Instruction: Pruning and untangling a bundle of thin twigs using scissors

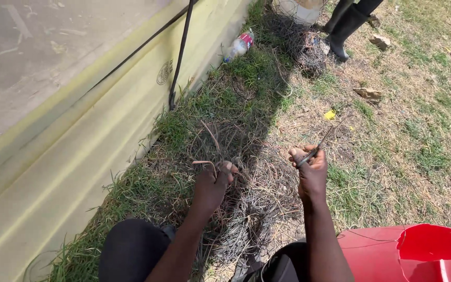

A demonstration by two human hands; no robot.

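Two hands (212, 185) (311, 172), one wire strand (322, 142) each, one tangled wire heap (257, 203).

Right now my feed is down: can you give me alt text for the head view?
A seated person's left hand grips thin wire strands from a tangled wire heap on the grass, while the right hand pinches a short dark wire piece. A yellow tarp wall runs along the left, a red plastic chair sits lower right, a plastic bottle lies beyond.
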